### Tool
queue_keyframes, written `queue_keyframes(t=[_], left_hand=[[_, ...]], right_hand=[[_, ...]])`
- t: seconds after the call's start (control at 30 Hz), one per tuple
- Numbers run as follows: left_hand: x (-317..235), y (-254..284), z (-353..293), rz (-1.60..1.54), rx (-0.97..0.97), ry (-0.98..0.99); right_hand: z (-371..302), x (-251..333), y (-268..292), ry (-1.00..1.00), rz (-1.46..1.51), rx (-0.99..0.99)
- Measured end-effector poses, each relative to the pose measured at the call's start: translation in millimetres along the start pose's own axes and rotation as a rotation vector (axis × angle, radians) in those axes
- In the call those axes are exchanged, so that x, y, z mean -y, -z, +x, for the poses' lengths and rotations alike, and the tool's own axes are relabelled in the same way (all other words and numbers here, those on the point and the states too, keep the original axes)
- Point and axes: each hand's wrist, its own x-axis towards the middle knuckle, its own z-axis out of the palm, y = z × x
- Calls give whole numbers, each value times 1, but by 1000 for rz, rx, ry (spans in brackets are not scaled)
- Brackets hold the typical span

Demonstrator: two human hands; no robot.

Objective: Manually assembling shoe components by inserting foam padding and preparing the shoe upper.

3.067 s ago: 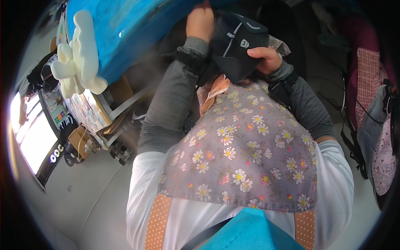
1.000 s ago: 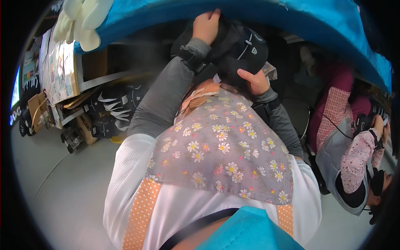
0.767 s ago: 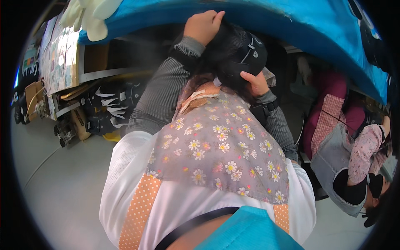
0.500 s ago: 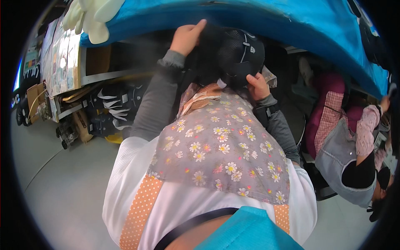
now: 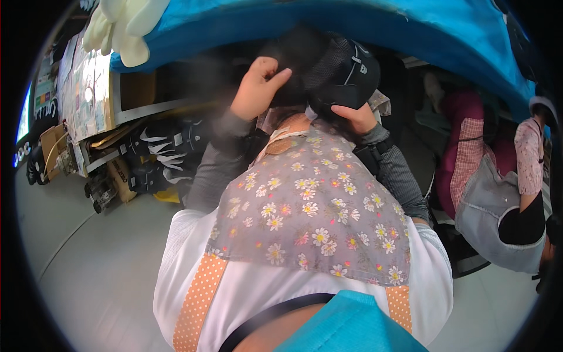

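In front of my apron, below the blue-covered table edge, is a black mesh cap (image 5: pixel 346 67) with grey piping, a small light emblem and a white tag at its near edge. My right hand (image 5: pixel 358 117) grips its near right edge, thumb on top and fingers underneath. At its left side, my left hand (image 5: pixel 258 88) is closed, fingers curled and thumb pointing to the dark part of the cap. That dark part is blurred, and the left fingertips' contact is partly hidden.
A blue-covered table (image 5: pixel 410 35) spans the far side, with pale gloves (image 5: pixel 126 29) hanging at its left. Stacked black items with white edges (image 5: pixel 167 146) sit on the left below a shelf. A co-worker in a grey apron (image 5: pixel 498 217) sits at the right.
My left hand has come nearer to me and lower, its thumb now turned toward the cap. The cap has shifted slightly right, and my right hand has moved slightly inward along its edge.
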Motion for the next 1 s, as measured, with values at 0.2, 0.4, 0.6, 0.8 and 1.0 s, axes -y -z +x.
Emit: queue_keyframes(t=[0.2, 0.4, 0.6, 0.8, 1.0], left_hand=[[-88, 16, 27, 103, -252, -135], [-116, -16, 71, 479, -249, -540], [-64, -53, 108, 641, -85, -539], [-12, -56, 106, 675, 17, -459], [-9, -62, 101, 680, 6, -425]], right_hand=[[-18, 34, -13, 184, -181, -113], [-28, 54, -8, 229, 264, -27], [-23, 18, 17, 126, 661, -179], [-14, 22, 5, 100, 717, -211], [-13, -1, 17, 96, 834, -106]])
